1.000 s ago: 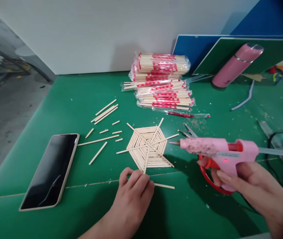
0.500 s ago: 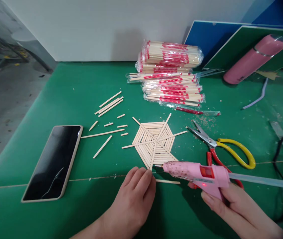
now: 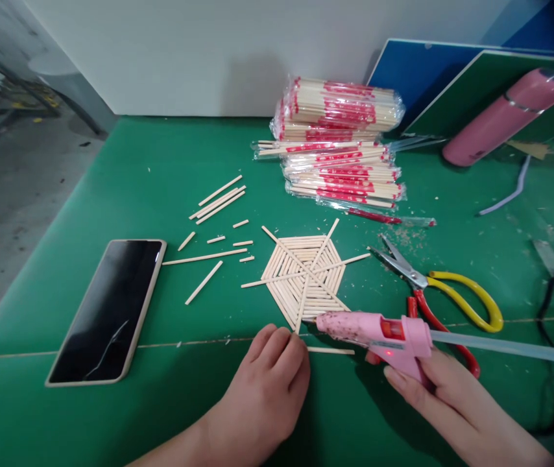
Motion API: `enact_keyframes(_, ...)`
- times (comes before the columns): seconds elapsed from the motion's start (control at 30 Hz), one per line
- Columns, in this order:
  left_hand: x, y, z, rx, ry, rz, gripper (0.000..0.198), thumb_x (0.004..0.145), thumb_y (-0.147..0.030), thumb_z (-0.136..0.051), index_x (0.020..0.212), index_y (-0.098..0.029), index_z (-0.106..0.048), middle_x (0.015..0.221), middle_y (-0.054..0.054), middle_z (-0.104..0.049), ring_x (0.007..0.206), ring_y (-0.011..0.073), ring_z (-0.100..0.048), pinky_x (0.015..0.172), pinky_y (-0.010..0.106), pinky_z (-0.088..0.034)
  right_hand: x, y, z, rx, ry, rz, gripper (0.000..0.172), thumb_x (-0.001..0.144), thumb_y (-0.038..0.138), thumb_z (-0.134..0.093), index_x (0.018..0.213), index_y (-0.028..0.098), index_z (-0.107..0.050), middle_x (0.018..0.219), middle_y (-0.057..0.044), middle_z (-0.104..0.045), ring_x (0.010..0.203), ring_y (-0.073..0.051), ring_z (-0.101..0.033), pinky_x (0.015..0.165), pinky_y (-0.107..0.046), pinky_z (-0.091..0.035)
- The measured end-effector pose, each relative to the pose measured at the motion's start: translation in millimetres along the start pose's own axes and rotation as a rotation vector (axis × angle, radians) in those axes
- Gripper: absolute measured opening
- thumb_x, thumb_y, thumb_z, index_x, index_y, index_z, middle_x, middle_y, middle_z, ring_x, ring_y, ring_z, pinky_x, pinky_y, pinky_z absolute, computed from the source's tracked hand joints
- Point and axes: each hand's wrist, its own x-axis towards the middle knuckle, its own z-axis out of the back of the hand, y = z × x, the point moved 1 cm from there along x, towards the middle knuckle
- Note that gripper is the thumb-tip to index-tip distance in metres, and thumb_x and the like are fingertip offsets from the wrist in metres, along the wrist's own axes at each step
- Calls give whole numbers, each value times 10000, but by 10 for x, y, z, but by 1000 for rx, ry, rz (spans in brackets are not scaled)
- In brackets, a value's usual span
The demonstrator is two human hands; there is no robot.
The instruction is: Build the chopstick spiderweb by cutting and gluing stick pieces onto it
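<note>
A hexagon web of thin wooden sticks [image 3: 307, 275] lies flat on the green table [image 3: 160, 162]. My left hand [image 3: 267, 389] rests just below it, fingers curled together, fingertips pressing the web's lower spoke end. My right hand [image 3: 447, 402] grips a pink glue gun [image 3: 379, 332] with a clear glue stick out the back; its nozzle points left, touching the web's lower edge. A loose stick [image 3: 330, 351] lies between the two hands.
Red-and-yellow-handled scissors [image 3: 433, 292] lie right of the web. Several cut sticks [image 3: 213, 246] are scattered to the left, beside a black phone [image 3: 106, 311]. Wrapped chopstick bundles [image 3: 340, 143] are stacked at the back, with a pink flask [image 3: 505, 117] against blue and green boards. A black cable [image 3: 549, 292] runs at right.
My right hand brought the glue gun down and left, from above the scissors to the web's lower edge. My left hand stayed at the web's bottom spoke.
</note>
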Motion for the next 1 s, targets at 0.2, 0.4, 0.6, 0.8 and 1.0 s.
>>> enact_keyframes(0.2,-15,2,-5,2,-15,1,316,862,-91,-289,842,-124,-603,804,51,-583,799,180,-494,830,373,-405,-4,8,-12,0,15,3,391,842,385,-426,1200,236,-479,1131,-71,-594,1034,-216,-555,865,-335,-470)
enact_keyframes(0.4,-11,13,5,2,-8,1,310,863,-96,-294,848,-123,-602,809,50,-583,795,182,-496,824,372,-406,-2,6,-7,26,-20,-2,347,833,381,-444,1138,236,-526,1096,-61,-613,1000,-214,-574,843,-327,-484)
enact_keyframes(0.6,-4,-6,7,1,1,2,326,859,-82,-279,840,-125,-601,800,54,-579,784,181,-493,826,370,-392,4,18,0,31,-23,22,339,829,376,-454,1127,236,-534,1090,-60,-617,995,-214,-578,845,-317,-483)
enact_keyframes(0.8,-9,-2,-1,-1,15,4,326,863,-89,-280,857,-120,-605,819,53,-583,794,188,-494,830,378,-391,-2,-17,5,3,12,10,361,843,384,-427,1156,219,-502,1106,-81,-601,1009,-215,-568,848,-328,-482)
enact_keyframes(1.0,-10,3,-6,0,5,0,286,852,-94,-312,855,-128,-596,808,57,-574,799,186,-497,820,387,-399,7,11,-2,39,-24,-2,338,835,375,-446,1127,223,-524,1078,-73,-614,989,-218,-575,844,-331,-483)
